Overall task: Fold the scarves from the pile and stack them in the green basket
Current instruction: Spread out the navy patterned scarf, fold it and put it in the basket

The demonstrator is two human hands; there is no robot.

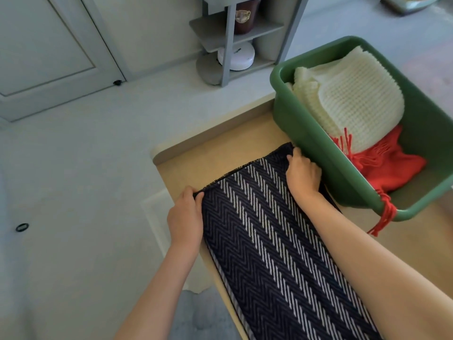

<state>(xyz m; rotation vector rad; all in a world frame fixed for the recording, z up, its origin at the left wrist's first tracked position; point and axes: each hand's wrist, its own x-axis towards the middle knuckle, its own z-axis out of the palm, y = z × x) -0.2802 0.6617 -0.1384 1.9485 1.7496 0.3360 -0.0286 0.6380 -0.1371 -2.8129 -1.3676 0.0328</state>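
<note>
Both forearms are being extended forward over a pale beige table (pixel 196 153); the left hand (pixel 185 214) is curled, pinching the near-left corner of a navy-and-white herringbone woven scarf (pixel 264 241); the right hand (pixel 302 176) is curled likewise on the far-right corner, just beside a green plastic basket (pixel 316 141); the scarf is being held flat along the table, its short fringed edge stretched between the hands. In the basket a cream waffle-knit scarf (pixel 353 104) is lying folded partly over a red fringed scarf (pixel 392 165), red tassels being draped over the rim.
</note>
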